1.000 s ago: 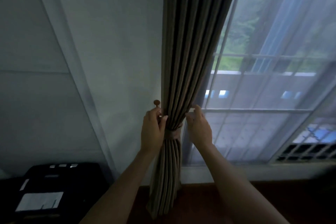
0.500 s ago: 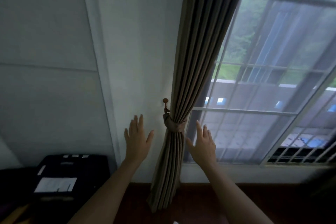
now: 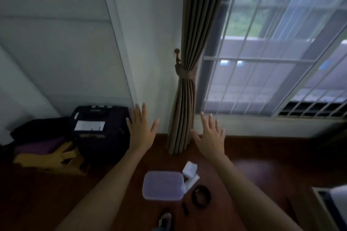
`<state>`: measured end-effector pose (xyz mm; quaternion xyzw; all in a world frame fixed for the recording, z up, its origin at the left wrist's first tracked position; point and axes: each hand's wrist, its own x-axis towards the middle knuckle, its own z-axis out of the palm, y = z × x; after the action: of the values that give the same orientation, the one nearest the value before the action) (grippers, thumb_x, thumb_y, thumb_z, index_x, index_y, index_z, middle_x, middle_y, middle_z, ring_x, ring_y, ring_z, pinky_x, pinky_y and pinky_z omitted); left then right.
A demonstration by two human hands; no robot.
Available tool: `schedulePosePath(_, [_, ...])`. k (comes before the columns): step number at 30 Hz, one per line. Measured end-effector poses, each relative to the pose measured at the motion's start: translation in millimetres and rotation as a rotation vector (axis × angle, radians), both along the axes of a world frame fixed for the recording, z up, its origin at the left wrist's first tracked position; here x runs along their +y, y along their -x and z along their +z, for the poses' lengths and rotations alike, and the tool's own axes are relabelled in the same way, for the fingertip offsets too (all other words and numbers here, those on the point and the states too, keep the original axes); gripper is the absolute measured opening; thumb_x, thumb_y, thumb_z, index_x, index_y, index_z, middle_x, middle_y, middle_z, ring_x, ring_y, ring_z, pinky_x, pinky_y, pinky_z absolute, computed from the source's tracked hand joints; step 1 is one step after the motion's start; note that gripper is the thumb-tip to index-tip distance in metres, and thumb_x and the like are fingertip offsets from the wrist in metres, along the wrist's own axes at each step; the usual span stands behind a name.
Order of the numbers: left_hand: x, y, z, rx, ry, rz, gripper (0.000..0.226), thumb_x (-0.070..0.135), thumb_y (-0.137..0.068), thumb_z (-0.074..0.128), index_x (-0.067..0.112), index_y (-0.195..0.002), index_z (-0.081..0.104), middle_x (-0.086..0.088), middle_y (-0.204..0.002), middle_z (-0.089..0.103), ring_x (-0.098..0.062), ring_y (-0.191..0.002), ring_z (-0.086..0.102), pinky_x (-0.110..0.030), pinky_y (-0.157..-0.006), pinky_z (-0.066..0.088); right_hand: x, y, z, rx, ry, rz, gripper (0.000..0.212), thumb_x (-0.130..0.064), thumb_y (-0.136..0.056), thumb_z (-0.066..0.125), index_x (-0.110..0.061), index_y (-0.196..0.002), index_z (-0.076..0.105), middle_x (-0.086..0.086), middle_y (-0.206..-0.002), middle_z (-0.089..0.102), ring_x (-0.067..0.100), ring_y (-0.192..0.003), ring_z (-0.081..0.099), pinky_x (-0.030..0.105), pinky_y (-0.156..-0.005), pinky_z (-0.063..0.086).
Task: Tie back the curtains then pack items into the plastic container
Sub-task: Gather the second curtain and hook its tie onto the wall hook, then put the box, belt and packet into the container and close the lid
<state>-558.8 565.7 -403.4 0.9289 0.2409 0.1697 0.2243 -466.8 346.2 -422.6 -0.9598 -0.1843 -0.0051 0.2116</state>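
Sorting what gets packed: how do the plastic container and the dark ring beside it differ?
The plastic container is a pale purple, rounded rectangle with its lid on; the dark ring is black, round and open in the middle. The container is much the larger and lies left of the ring. Both rest on the wooden floor, untouched by either hand.

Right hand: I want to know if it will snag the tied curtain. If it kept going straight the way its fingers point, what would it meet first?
Probably the window sill, not the curtain. The right hand is open, fingers aimed up and ahead, right of the curtain. Depth is unclear.
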Motion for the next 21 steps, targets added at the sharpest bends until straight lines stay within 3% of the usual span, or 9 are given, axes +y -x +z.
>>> schedulePosePath(7, [-15,56,-24,0.116,-0.06,0.003,0.075,0.052,-0.096,0.036,0.015,-0.153,0.003,-0.015,-0.16,0.002,-0.03,-0.147,0.0,-0.056,-0.117,0.003,-13,54,-28,0.104,0.068,0.022,0.072,-0.061,-0.094,0.038,-0.039,-0.153,0.004,0.003,-0.164,0.004,0.03,-0.15,-0.001,0.063,-0.115,-0.001])
schedulePosePath(14, [-5,81,-64,0.189,-0.047,0.013,0.072,0.05,-0.097,0.036,0.016,-0.153,0.004,-0.014,-0.16,0.004,-0.03,-0.147,0.002,-0.056,-0.117,0.004,-12,76,-74,0.212,0.171,0.014,0.071,-0.061,-0.094,0.039,-0.039,-0.153,0.006,0.002,-0.164,0.002,0.031,-0.15,-0.002,0.065,-0.114,-0.001])
schedulePosePath(21, [18,65,-192,0.21,-0.026,0.038,0.073,0.049,-0.097,0.038,0.016,-0.152,0.005,-0.014,-0.16,0.003,-0.029,-0.148,0.002,-0.055,-0.117,0.004,0,56,-190,0.203,0.205,0.004,0.07,-0.06,-0.094,0.038,-0.038,-0.153,0.01,0.001,-0.164,0.005,0.029,-0.15,0.0,0.063,-0.115,0.0])
